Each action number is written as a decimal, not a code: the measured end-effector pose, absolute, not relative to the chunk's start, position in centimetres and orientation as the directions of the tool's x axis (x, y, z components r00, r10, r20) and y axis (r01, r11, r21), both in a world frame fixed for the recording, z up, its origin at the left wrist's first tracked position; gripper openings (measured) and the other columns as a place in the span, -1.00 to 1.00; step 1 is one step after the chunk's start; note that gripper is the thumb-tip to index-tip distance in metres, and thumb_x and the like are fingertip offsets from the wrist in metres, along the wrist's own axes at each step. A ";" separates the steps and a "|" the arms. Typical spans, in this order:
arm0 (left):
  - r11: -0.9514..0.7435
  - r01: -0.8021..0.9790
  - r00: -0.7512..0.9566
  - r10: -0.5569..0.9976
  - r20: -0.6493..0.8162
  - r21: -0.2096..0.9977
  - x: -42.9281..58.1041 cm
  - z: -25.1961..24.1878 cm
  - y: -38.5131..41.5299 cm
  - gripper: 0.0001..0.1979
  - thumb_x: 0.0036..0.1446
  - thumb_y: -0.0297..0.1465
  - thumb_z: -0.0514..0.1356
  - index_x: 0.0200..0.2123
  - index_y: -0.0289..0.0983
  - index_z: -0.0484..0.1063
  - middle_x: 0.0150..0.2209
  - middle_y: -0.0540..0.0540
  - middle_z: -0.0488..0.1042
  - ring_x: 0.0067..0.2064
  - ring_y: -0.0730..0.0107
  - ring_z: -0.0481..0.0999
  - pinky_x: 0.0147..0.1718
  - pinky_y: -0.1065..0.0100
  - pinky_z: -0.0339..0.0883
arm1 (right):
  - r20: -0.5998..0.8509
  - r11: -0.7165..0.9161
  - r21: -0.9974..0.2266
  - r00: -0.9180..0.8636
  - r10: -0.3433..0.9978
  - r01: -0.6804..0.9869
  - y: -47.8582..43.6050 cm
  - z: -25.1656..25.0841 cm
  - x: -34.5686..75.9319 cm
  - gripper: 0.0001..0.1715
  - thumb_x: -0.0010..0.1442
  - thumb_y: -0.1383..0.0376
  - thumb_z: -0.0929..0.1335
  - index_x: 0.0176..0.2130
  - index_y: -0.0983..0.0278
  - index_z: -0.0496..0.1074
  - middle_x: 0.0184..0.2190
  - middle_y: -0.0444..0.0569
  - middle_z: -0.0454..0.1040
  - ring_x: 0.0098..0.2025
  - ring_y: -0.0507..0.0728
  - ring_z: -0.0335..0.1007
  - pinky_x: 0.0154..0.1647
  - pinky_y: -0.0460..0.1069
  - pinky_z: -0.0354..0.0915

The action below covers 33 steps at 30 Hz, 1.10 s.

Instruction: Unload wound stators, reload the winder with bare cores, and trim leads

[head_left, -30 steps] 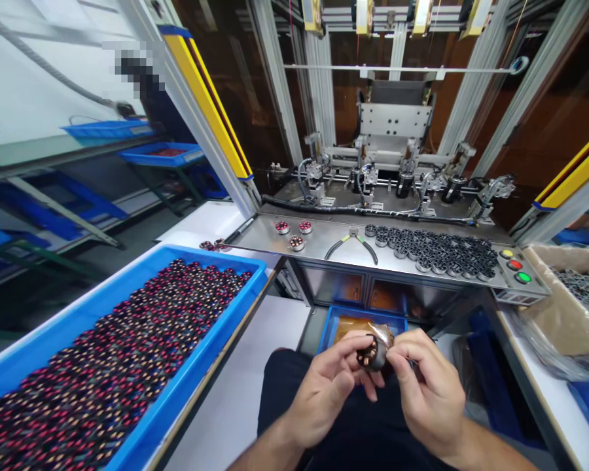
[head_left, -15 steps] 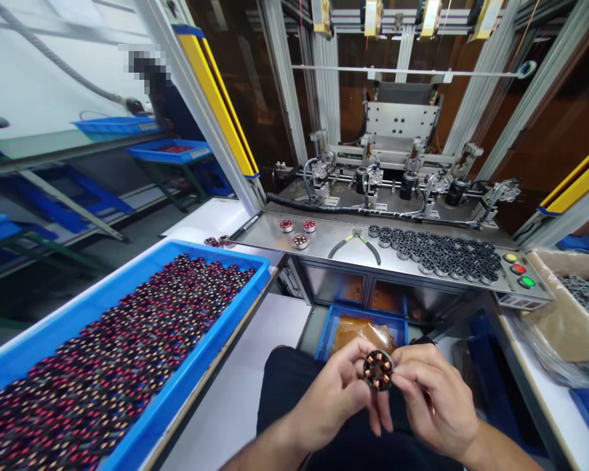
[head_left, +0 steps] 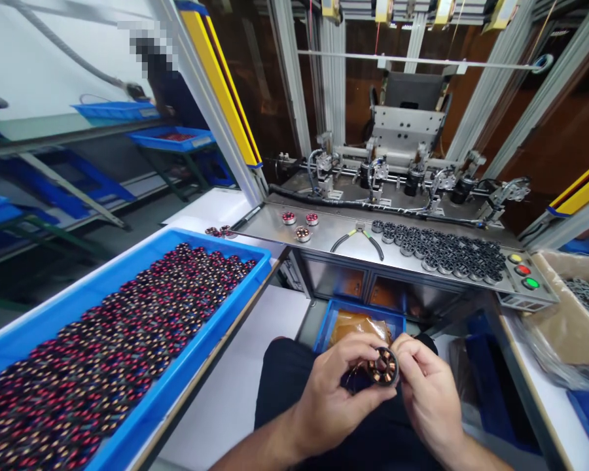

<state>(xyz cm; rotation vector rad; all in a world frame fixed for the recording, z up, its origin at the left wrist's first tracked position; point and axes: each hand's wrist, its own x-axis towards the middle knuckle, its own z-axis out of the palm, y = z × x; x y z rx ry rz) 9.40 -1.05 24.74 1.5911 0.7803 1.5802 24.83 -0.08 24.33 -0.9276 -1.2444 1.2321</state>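
— Now, any shift from a second ago?
— Yes, a turn. Edge-on to the camera a second ago, flat face up half a second ago, and now tilted again, with the coils of the small round copper-wound stator point(head_left: 383, 374) slanting toward the left hand point(head_left: 334, 399).
— Held how?
— Clasped from both sides, low over the dark lap. On one side, by the left hand, curled around the near rim with the thumb across the top. On the other, by the right hand point(head_left: 429, 392), pinching the far rim with the fingertips. No slack and no release on either side.
— Moved much?
— Barely. A touch lower and further right than before, just in front of the small blue plastic bin point(head_left: 324, 322) with the brown bag inside.
— Meaning for the work in hand?
— Looks like a rolling of the stator between the fingers, one side after another brought up. No setting down so far.
— And round about?
— Much as before. To the left, the large blue plastic tray point(head_left: 211, 237) full of red and copper wound pieces. Ahead, on the brushed steel worktop point(head_left: 334, 227), three loose wound pieces point(head_left: 302, 226), black-handled pliers point(head_left: 358, 237) and a long cluster of bare dark grey ring cores point(head_left: 442, 252), all well apart from both hands. Further right, yellow, red and green push buttons point(head_left: 523, 269), then an open cardboard box point(head_left: 559, 320) lined with clear plastic.
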 end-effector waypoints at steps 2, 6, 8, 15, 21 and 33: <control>-0.563 -0.026 0.029 0.826 0.563 0.826 9.4 24.6 -1.2 -0.45 -0.07 -0.62 0.45 -0.02 -0.16 0.43 -0.09 -0.15 0.61 -0.08 0.23 0.64 -0.14 0.34 0.56 | 0.035 -0.002 -0.964 -0.135 0.990 -0.267 0.0 23.9 24.7 -0.54 0.25 0.05 0.41 -0.52 0.29 0.36 -0.55 -0.12 0.33 -0.48 0.02 0.27 -0.45 -0.09 0.34; -0.551 -0.022 0.038 0.833 0.552 0.834 9.3 24.5 -1.3 -0.43 -0.08 -0.62 0.45 0.00 -0.18 0.43 -0.11 -0.15 0.62 -0.16 0.27 0.66 -0.21 0.40 0.57 | -0.124 -0.201 -0.903 -0.218 0.968 -0.379 0.0 24.0 24.4 -0.51 0.14 -0.01 0.47 -0.53 0.30 0.37 -0.58 -0.14 0.31 -0.53 0.00 0.19 -0.52 -0.11 0.27; -0.528 -0.033 0.036 0.848 0.529 0.849 9.3 24.4 -1.4 -0.44 -0.07 -0.62 0.44 0.00 -0.18 0.43 -0.11 -0.13 0.62 -0.20 0.30 0.66 -0.23 0.40 0.58 | -0.156 -0.248 -0.882 -0.249 0.956 -0.400 -0.1 24.1 24.2 -0.51 0.14 -0.02 0.47 -0.52 0.30 0.37 -0.60 -0.15 0.31 -0.56 -0.01 0.18 -0.54 -0.12 0.23; -0.453 -0.069 0.022 0.890 0.455 0.889 9.0 24.1 -1.4 -0.46 -0.04 -0.61 0.43 0.00 -0.18 0.44 -0.15 -0.10 0.63 -0.22 0.32 0.66 -0.20 0.38 0.58 | -0.213 -0.292 -0.866 -0.231 0.950 -0.405 -0.1 23.7 24.1 -0.49 0.10 -0.02 0.50 -0.54 0.31 0.38 -0.63 -0.13 0.33 -0.57 -0.01 0.19 -0.55 -0.12 0.18; -0.425 -0.129 0.045 0.900 0.434 0.896 9.0 23.8 -1.3 -0.44 -0.02 -0.63 0.41 0.04 -0.15 0.42 -0.14 -0.07 0.62 -0.18 0.35 0.66 -0.13 0.40 0.57 | -0.201 -0.285 -0.860 -0.232 0.952 -0.424 0.0 23.8 24.0 -0.52 0.11 0.03 0.51 -0.54 0.32 0.39 -0.62 -0.14 0.34 -0.56 -0.03 0.21 -0.53 -0.14 0.19; -0.461 -0.150 0.112 0.871 0.478 0.875 8.7 23.3 -1.5 -0.39 0.04 -0.76 0.24 0.06 -0.04 0.43 0.02 -0.05 0.56 0.02 0.36 0.58 -0.08 0.43 0.52 | 0.025 -0.037 -0.962 -0.222 0.975 -0.270 0.5 23.6 25.5 -0.66 0.31 0.16 0.39 -0.44 0.28 0.41 -0.55 -0.15 0.37 -0.50 -0.02 0.31 -0.48 -0.13 0.27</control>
